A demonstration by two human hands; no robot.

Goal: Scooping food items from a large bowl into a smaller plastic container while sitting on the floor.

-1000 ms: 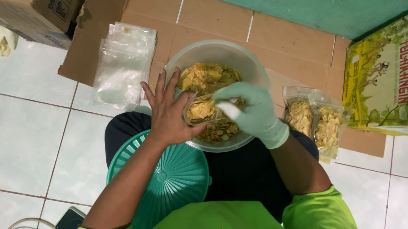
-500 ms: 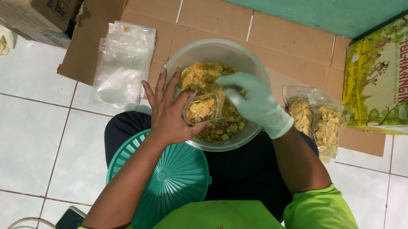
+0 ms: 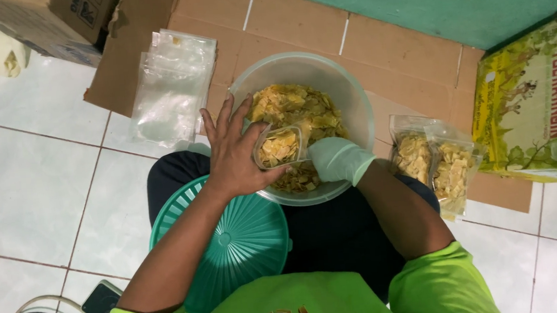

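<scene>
Nearest, a teal ribbed lid (image 3: pixel 239 242) lies on the lap. Above it, the left hand (image 3: pixel 233 155) grips a small clear pouch (image 3: pixel 280 147) of yellow chips between thumb and palm, fingers splayed; its long axis runs left-right, mouth facing the gloved right hand (image 3: pixel 338 160), whose fingers curl at the opening. Both sit over the translucent bowl (image 3: pixel 346 85). Farther off lie empty bags (image 3: pixel 170 89).

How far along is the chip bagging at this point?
Done: two filled bags lie on the floor at the person's right. In hand: the left hand holds a small bag open over the bowl while the gloved right hand loads chips. Left: the bowl holds plenty of chips, and a stack of empty bags waits.
</scene>
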